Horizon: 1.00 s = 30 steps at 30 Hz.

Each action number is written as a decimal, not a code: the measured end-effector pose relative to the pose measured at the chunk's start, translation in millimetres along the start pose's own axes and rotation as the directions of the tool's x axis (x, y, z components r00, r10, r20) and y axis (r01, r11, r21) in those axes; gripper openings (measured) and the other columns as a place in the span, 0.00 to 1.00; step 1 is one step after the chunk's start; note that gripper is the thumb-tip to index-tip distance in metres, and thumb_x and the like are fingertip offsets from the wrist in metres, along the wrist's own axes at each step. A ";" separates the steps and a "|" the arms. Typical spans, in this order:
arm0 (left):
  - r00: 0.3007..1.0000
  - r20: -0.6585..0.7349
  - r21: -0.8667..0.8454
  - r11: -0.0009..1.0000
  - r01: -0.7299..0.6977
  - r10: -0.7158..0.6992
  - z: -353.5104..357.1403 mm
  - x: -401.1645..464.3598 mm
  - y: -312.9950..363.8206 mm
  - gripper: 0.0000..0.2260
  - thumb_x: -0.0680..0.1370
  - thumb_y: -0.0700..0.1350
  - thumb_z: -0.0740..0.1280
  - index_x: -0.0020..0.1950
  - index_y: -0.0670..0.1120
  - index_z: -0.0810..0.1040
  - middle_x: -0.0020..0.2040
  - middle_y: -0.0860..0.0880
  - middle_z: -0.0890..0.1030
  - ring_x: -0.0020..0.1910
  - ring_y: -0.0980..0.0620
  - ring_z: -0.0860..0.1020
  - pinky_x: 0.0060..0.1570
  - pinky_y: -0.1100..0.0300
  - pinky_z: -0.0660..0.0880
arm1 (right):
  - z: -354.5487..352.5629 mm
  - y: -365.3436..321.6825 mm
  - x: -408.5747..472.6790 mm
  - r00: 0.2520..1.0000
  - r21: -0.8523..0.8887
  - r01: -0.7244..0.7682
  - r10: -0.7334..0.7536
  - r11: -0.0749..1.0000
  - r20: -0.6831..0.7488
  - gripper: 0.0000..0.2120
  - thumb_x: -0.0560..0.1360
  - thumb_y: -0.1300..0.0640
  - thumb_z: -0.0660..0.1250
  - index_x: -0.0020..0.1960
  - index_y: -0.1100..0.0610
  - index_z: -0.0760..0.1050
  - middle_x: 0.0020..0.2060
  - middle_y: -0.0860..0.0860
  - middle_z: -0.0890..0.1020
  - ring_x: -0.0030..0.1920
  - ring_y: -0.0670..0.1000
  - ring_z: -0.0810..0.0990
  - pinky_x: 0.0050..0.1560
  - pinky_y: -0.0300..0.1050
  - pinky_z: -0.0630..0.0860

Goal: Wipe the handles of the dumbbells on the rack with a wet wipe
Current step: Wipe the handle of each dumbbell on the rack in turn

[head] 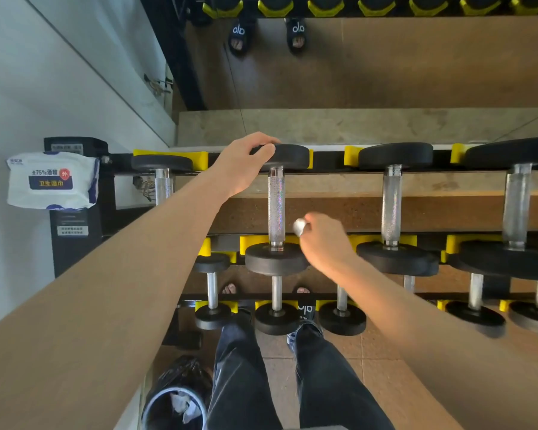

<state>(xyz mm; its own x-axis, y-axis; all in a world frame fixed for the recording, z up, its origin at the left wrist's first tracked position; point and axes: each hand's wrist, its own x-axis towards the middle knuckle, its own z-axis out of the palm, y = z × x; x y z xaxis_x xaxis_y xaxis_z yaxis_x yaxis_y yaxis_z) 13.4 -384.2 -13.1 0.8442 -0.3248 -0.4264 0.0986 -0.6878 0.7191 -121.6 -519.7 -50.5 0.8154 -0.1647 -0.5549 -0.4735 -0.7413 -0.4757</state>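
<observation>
Pack of wipes (52,181) is sitting far left, well apart. Left hand (246,162) is gripping the far head of the second dumbbell (289,156), fingers curled over it. Right hand (323,243) is pinching a balled wipe (299,227) just beside the handle (276,209), not touching it. Risks: the wad is likely skipping the underside, and the dumbbell is liable to roll if the left grip slackens.

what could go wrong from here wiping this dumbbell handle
The small balled white wipe pinched in the right hand may cover little of the knurled steel handle, leaving patches. The left hand grips the black round dumbbell head; tugging might pull it off its yellow cradle toward the sandalled toes below.
</observation>
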 end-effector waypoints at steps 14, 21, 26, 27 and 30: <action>1.000 0.011 0.024 1.000 -0.015 0.015 -3.0 -0.2 0.8 0.15 0.85 0.50 0.57 0.70 0.52 0.74 0.63 0.54 0.77 0.59 0.57 0.71 0.53 0.64 0.65 | 30.4 -46.6 -31.5 0.899 -0.066 0.429 -0.433 0.901 -0.064 0.12 0.81 0.59 0.58 0.62 0.57 0.74 0.45 0.55 0.83 0.41 0.53 0.83 0.44 0.48 0.82; 1.000 0.004 0.021 1.000 -0.011 0.011 -1.3 0.2 -0.2 0.15 0.85 0.50 0.57 0.70 0.53 0.74 0.59 0.57 0.76 0.57 0.57 0.72 0.50 0.67 0.66 | 25.9 -27.9 -14.3 0.840 -0.272 0.543 -0.514 0.795 0.175 0.09 0.80 0.57 0.56 0.52 0.55 0.75 0.37 0.54 0.80 0.36 0.54 0.80 0.38 0.50 0.80; 1.000 0.010 -0.004 1.000 -0.004 0.004 -1.5 1.3 -1.1 0.14 0.85 0.50 0.57 0.68 0.54 0.75 0.58 0.57 0.77 0.57 0.57 0.73 0.49 0.65 0.67 | 4.6 -10.5 -29.3 0.869 -0.335 0.494 -0.467 0.802 0.165 0.10 0.79 0.57 0.59 0.57 0.54 0.75 0.41 0.51 0.82 0.36 0.50 0.80 0.37 0.46 0.80; 1.000 0.012 -0.007 1.000 -0.004 0.004 -1.8 1.4 -1.7 0.14 0.85 0.50 0.57 0.68 0.54 0.75 0.58 0.56 0.77 0.57 0.57 0.73 0.49 0.65 0.67 | 1.2 -4.5 -27.4 0.911 -0.312 0.413 -0.390 0.856 0.137 0.10 0.79 0.58 0.59 0.58 0.55 0.75 0.40 0.51 0.81 0.35 0.50 0.78 0.35 0.44 0.78; 1.000 0.010 -0.012 1.000 -0.009 0.009 -0.9 1.0 -2.2 0.14 0.85 0.50 0.57 0.68 0.53 0.75 0.58 0.57 0.76 0.57 0.57 0.73 0.55 0.62 0.67 | 5.7 2.9 -15.0 0.996 -0.129 0.094 -0.093 0.987 0.010 0.08 0.81 0.60 0.56 0.54 0.58 0.73 0.41 0.54 0.82 0.35 0.50 0.78 0.31 0.42 0.72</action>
<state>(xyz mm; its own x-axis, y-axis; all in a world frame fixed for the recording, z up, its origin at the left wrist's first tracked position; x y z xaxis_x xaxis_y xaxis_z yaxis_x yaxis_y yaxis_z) 14.4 -382.4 -14.6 0.8397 -0.3379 -0.4252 0.0970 -0.6770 0.7295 -137.1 -515.7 -47.5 0.8525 -0.0881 -0.5152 -0.3479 -0.8313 -0.4335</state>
